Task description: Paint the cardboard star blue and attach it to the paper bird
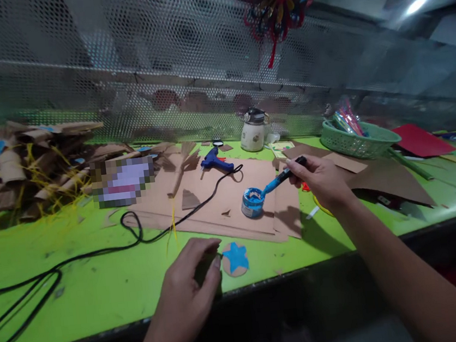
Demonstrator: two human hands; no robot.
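A person's right hand [321,177] grips a blue-smeared brush [279,180], thumb and fingers closed around its black handle, with the tip at the rim of a small open jar [252,208] of blue paint. The jar stands upright on stacked cardboard sheets [205,223] across a lime-green table [89,291]. Nearer the table's front edge lies a round cardboard disc [230,269] bearing a painted blue star [236,257]. Just beside it, the left hand [189,285] holds nothing, its fingers loosely bent and the thumb apart; whether a fingertip touches the disc cannot be told. Behind the jar, a blue glue gun [217,161] trails a black cord [93,253], while a green basket [357,148] sits to the right.
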